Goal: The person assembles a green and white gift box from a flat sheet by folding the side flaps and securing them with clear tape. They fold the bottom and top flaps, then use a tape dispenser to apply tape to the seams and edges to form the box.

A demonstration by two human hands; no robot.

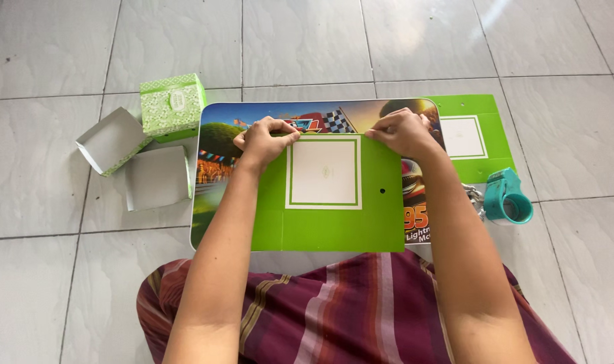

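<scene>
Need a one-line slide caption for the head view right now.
Both hands, left hand and right hand, pinch the far edge of a flat green cardboard sheet on a printed lap table.

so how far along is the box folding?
Done: one green box stands made up, two open trays beside it. In hand: left hand and right hand pinch the far edge of a flat green sheet. Left: another flat sheet lies unfolded.
</scene>
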